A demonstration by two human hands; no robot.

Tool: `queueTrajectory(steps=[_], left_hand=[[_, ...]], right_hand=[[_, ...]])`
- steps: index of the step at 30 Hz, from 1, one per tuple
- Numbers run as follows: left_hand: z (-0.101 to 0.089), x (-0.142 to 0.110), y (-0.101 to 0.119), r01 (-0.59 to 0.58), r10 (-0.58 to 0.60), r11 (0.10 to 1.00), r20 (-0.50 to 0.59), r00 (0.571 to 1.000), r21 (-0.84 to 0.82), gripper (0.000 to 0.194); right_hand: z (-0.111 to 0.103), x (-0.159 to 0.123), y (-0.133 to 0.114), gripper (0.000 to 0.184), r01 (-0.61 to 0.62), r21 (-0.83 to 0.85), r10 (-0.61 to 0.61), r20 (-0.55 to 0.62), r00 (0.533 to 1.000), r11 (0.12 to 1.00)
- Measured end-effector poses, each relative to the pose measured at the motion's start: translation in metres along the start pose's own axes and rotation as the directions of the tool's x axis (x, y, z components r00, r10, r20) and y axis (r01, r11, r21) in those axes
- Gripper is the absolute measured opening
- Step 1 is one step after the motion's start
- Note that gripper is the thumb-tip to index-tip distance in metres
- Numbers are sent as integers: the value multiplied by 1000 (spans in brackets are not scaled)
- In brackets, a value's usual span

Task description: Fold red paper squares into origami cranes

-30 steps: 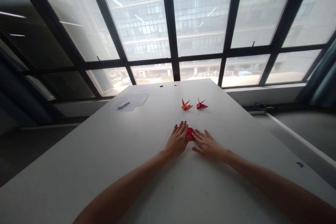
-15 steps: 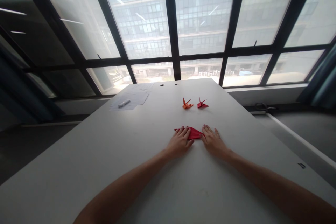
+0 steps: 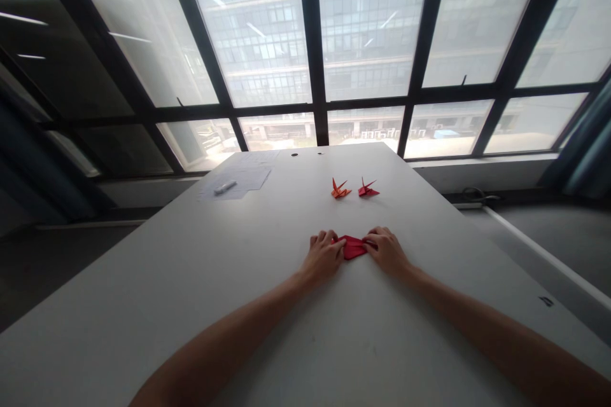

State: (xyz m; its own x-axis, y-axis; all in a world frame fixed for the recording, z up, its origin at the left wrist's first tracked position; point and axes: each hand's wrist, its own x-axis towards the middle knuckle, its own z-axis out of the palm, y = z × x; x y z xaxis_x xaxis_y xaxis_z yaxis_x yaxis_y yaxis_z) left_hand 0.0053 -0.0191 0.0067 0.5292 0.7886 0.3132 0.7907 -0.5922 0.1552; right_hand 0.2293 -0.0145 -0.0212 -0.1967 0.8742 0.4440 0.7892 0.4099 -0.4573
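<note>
A piece of folded red origami paper (image 3: 353, 248) lies between my two hands on the white table (image 3: 267, 343). My left hand (image 3: 325, 253) has its fingers curled and pinches the paper's left end, which is partly hidden under them. At the right end, my right hand (image 3: 384, 249) holds the paper between thumb and fingertips. Beyond the hands stand an orange paper crane (image 3: 340, 191) and a red paper crane (image 3: 367, 189), side by side and apart from both hands.
Several white paper sheets (image 3: 252, 179) lie at the far left of the table, with a whitish tube-like object (image 3: 225, 187) on them. A small dark mark (image 3: 545, 301) is near the right edge. Large windows (image 3: 267, 32) rise behind the table.
Both hands have gone from lying flat with fingers stretched to curled fingers pinching the red paper's ends. The paper has shifted slightly toward me; the cranes stay in place.
</note>
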Motion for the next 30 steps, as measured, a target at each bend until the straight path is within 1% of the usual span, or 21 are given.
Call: queueTrajectory(steps=[3, 5, 7, 8, 10, 12, 13, 16, 19, 21, 22, 24, 27, 30], left_hand=[[3, 5, -9, 19, -19, 997, 5, 1000, -69, 28], [6, 7, -14, 16, -17, 993, -11, 1000, -113, 27], [7, 8, -16, -4, -2, 986, -38, 999, -165, 28], [8, 8, -16, -29, 21, 979, -43, 999, -201, 30], [7, 8, -14, -104, 102, 953, -19, 995, -286, 35], [6, 7, -12, -164, 187, 921, 31, 982, -354, 39], [5, 7, -10, -174, 209, 913, 57, 976, -368, 40], [3, 6, -9, -167, 219, 925, 121, 968, -340, 45], [1, 6, -10, -204, 261, 942, 197, 945, -268, 51], [1, 5, -10, -237, 288, 946, 238, 928, -222, 56], [1, 5, -10, -241, 288, 949, 246, 925, -205, 58], [2, 4, -9, -230, 271, 956, 242, 931, -184, 61], [4, 4, -10, -219, 259, 959, 237, 936, -181, 62], [5, 4, -12, -213, 256, 960, 257, 932, -183, 65]], right_hand=[[0, 1, 0, 21, 15, 11, -15, -19, 1000, 1000], [0, 0, -2, 25, 45, 11, -45, -22, 999, 999], [-1, 0, -5, 25, 105, -5, -105, 16, 994, 994], [-2, 0, -7, 25, 139, -20, -138, 45, 989, 990], [-4, -1, -11, 28, 188, -60, -182, 94, 979, 980], [-8, -1, -15, 29, 202, -101, -190, 119, 975, 974], [-10, -1, -16, 29, 201, -118, -186, 128, 974, 972], [-14, -1, -22, 28, 182, -158, -159, 151, 976, 971], [-15, -3, -27, 27, 148, -181, -121, 156, 980, 972], [-13, -5, -30, 33, 135, -174, -110, 144, 983, 976], [-11, -7, -31, 38, 145, -156, -122, 152, 981, 977], [-7, -10, -31, 49, 189, -98, -166, 207, 964, 977], [-3, -13, -30, 59, 236, -32, -213, 327, 921, 971], [-1, -14, -29, 68, 230, -45, -199, 358, 912, 972]])
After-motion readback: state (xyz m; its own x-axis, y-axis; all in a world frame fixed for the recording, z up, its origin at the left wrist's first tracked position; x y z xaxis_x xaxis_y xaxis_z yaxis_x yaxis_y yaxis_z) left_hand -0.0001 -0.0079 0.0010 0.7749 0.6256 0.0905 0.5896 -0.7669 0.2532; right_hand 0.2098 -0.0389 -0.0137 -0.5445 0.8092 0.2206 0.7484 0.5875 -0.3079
